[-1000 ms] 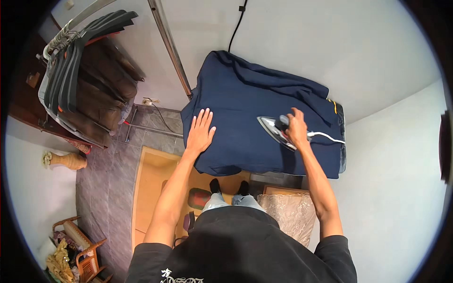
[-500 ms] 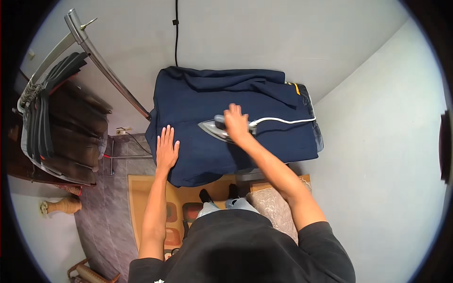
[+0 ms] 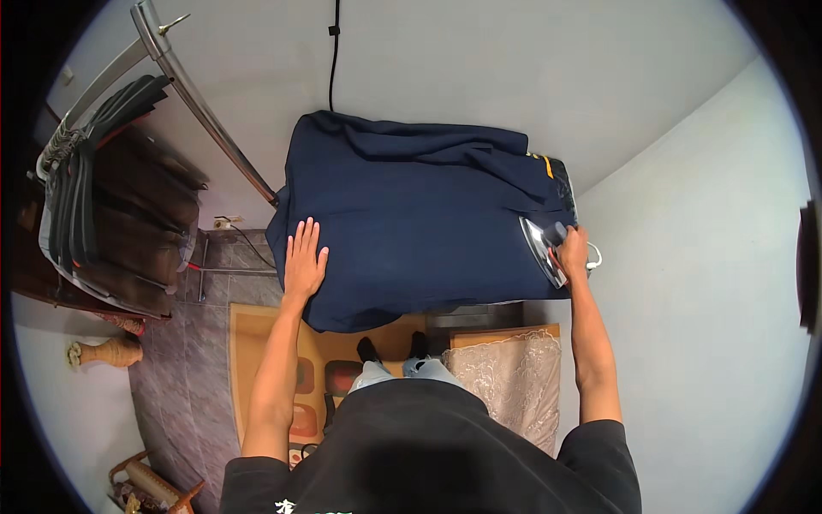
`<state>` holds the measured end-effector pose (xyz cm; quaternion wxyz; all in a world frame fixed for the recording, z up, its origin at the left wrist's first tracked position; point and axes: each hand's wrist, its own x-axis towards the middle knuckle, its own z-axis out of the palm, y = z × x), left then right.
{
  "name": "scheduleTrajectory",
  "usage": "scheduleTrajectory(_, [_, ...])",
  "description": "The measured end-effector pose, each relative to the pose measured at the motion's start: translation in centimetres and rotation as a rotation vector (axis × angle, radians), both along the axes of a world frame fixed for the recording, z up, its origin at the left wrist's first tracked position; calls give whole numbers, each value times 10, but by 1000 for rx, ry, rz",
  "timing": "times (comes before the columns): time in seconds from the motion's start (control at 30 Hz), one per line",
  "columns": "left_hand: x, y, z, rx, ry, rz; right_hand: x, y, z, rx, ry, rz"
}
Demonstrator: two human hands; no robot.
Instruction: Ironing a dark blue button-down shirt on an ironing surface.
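Away from iron (image 3: pixel 538 250), white shirt lettering (image 3: pixel 285 507)

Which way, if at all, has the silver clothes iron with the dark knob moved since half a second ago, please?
Yes: the iron has moved rightward over the navy-blue cloth garment, from near its middle to its right end.

Dark hangers (image 3: pixel 79 206), orange rug (image 3: pixel 255 330), perhaps a vase (image 3: pixel 113 351)
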<state>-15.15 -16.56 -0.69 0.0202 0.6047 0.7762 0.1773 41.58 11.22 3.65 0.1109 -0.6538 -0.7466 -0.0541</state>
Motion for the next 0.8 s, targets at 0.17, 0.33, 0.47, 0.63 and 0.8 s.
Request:
scheduleTrajectory(0.17, [-3, -2, -5, 5, 20, 20, -35, -7, 13, -100, 136, 257])
scheduleTrajectory(0.33, [-1, 1, -5, 29, 33, 5, -119, -52, 38, -243, 174, 537])
scheduleTrajectory(0.47, [-1, 2, -8, 29, 27, -6, -198, -110, 41, -163, 110, 857])
scheduleTrajectory(0.63, [-6, 0, -10, -1, 19, -10, -237, -169, 26, -44, -23, 886])
scheduleTrajectory(0.8, [-10, 1, -10, -2, 19, -15, -195, -155, 30, -20, -32, 701])
